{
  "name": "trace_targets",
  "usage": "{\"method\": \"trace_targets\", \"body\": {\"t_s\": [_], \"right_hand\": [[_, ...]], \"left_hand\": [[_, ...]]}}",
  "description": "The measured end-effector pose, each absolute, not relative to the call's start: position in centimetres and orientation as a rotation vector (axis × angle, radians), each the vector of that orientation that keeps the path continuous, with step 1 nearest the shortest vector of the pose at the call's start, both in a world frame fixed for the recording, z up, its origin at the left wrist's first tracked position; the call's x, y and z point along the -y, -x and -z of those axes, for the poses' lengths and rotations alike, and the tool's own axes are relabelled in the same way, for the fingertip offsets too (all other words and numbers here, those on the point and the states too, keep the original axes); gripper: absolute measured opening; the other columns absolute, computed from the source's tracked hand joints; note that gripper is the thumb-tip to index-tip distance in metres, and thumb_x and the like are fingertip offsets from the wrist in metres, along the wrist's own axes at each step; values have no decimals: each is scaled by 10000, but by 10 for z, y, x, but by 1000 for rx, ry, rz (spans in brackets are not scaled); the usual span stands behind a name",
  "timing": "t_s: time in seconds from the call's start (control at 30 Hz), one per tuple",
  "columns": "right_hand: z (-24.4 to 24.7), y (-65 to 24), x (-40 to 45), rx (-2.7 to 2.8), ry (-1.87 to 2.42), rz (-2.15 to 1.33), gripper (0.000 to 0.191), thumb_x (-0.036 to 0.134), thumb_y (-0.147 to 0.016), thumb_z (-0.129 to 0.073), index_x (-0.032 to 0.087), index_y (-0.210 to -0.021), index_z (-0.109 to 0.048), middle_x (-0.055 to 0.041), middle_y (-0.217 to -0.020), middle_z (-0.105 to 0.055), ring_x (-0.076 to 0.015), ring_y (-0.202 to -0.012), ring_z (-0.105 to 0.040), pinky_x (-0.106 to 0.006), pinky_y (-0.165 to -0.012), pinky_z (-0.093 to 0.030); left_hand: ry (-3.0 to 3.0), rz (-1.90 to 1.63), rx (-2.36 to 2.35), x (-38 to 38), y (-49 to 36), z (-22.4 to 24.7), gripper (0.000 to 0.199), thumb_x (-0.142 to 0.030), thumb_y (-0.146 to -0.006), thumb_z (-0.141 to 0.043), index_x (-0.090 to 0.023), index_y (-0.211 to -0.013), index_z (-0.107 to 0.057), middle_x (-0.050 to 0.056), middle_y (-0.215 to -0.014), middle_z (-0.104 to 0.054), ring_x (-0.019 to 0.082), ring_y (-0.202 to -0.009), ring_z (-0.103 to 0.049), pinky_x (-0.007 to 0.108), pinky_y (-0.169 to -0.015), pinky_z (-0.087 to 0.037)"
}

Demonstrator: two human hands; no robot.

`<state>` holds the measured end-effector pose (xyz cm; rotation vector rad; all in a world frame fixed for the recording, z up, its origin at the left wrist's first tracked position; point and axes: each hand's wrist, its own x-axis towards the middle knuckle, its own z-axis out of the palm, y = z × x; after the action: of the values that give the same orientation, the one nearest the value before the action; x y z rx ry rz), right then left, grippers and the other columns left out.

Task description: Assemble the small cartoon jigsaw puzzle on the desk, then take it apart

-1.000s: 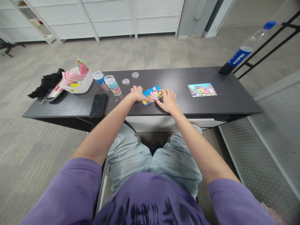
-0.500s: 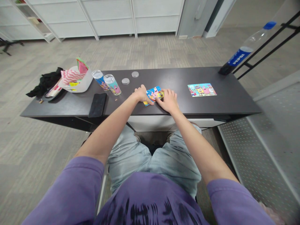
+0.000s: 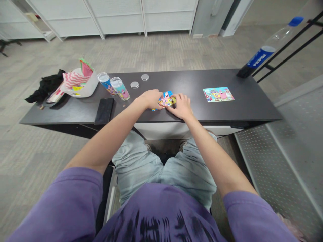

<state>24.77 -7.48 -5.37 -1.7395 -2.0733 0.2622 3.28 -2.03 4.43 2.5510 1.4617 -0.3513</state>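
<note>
Between my hands on the dark tabletop is a small cartoon jigsaw puzzle [image 3: 166, 98], blue, pink and yellow, partly covered by my fingers. My left hand [image 3: 152, 99] grips its left side, the fingertips bent over the edge. At the right side, my right hand [image 3: 182, 106] holds it with curved fingers on top and the thumb along the near edge. A bit of blue shows under my left hand. Farther right lies a flat rectangular cartoon picture [image 3: 218, 94], untouched. Whether single pieces are between my fingertips is too small to tell.
Two clear-topped cartoon tubes [image 3: 120, 88] stand left, near two round silver lids [image 3: 134, 85]. A black phone [image 3: 104, 111] lies at the front edge. Beyond are a white basket [image 3: 88, 88] with cloths and a black cloth [image 3: 47, 85]. A Pepsi bottle [image 3: 259, 57] stands at the far right corner.
My left hand has turned and reached farther over the puzzle, covering more of its left part. My right hand stays nearly in place. The view has shifted slightly.
</note>
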Motion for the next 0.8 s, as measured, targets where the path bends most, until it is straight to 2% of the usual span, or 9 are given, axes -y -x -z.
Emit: {"method": "trace_targets", "body": {"t_s": [0.13,0.33,0.47,0.6,0.67,0.7,0.8], "right_hand": [[54,-248,74,2084,1741,-264,671,480,-1154,-850,132,-1721,-765,-304,-1724,-749,-588,-1586,-672,-718,-1330,-555],[55,-249,74,2087,1740,-266,677,462,-1149,-851,123,-1727,-757,-303,-1732,-749,-590,-1587,-668,-729,-1337,-540],[54,-248,74,2084,1737,-269,660,449,-1146,-857,137,-1719,-759,-299,-1732,-751,-585,-1579,-663,-727,-1344,-534],[52,-246,76,2092,1742,-263,686,437,-1154,-862,112,-1747,-752,-297,-1737,-750,-579,-1588,-660,-710,-1347,-536],[51,-246,77,2087,1744,-261,678,434,-1158,-864,111,-1745,-760,-292,-1731,-754,-572,-1590,-664,-702,-1349,-538],[50,-246,78,2084,1743,-261,669,433,-1161,-862,120,-1744,-764,-285,-1728,-757,-569,-1592,-664,-700,-1351,-538],[49,-245,79,2083,1741,-266,645,431,-1166,-853,149,-1741,-768,-273,-1724,-763,-561,-1595,-665,-696,-1352,-540]], "left_hand": [[-2713,429,-1359,25,-30,-51,752,-383,-1083,-887,-95,-1767,-764,261,-1729,-792,504,-1585,-800,473,-1293,-621],[-2860,486,-1207,20,-19,-47,592,-301,-1125,-792,-193,-1707,-807,212,-1734,-797,482,-1509,-844,501,-1199,-650],[-2882,451,-1188,15,-9,-43,584,-268,-1127,-741,-221,-1706,-801,192,-1727,-790,468,-1478,-859,507,-1186,-663],[-2850,320,-1244,14,2,-35,632,-285,-1195,-606,-201,-1809,-732,197,-1809,-723,443,-1519,-844,511,-1249,-678],[-2823,241,-1280,12,7,-29,707,-396,-1218,-632,-149,-1880,-659,233,-1884,-650,434,-1626,-785,494,-1357,-642],[-2804,203,-1306,10,8,-25,810,-493,-1203,-696,-112,-1914,-614,264,-1912,-613,447,-1699,-729,492,-1418,-604],[-2663,97,-1452,2,7,-16,1256,-734,-1015,-939,-52,-1978,-508,344,-1965,-532,545,-1857,-534,570,-1531,-493]]}}
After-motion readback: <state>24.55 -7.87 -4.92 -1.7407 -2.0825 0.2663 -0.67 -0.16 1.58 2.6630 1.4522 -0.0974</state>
